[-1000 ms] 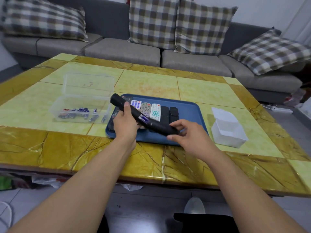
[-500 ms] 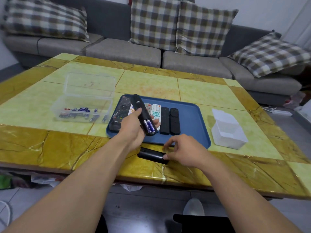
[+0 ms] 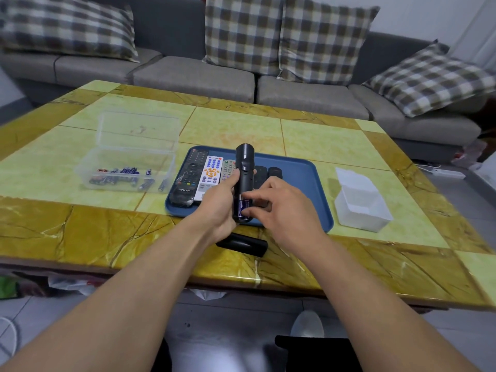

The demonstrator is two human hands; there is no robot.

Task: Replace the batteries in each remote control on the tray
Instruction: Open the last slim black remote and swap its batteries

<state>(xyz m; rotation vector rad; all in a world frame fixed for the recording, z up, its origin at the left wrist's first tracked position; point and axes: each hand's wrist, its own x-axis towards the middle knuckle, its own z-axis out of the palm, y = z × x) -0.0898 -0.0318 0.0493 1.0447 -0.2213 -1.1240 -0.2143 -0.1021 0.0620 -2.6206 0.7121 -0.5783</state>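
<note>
From the head camera, we are seeing the left hand (image 3: pixel 218 204) gripping a black remote (image 3: pixel 244 181) upright above the near edge of the blue tray (image 3: pixel 303 183), fingers curled round its lower body, its back facing us with the battery bay open. The right hand (image 3: pixel 284 208) is reaching in from the right, its thumb and forefinger closing together on the purple batteries (image 3: pixel 243 206) sitting in that bay; whether they are truly pinching one or only touching, we cannot tell.

The black battery cover (image 3: pixel 243 244) is lying on the yellow table (image 3: pixel 80 232) just in front of the tray, partly hidden under the left wrist. On the tray we are seeing a dark remote (image 3: pixel 192 177), a white remote (image 3: pixel 210 175) and a grey one beside it, with two more black ones largely hidden behind the hands.

A clear box (image 3: pixel 126 170) holding loose batteries is sitting left of the tray, lid standing open. A white container (image 3: pixel 359 205) is sitting to the right.
</note>
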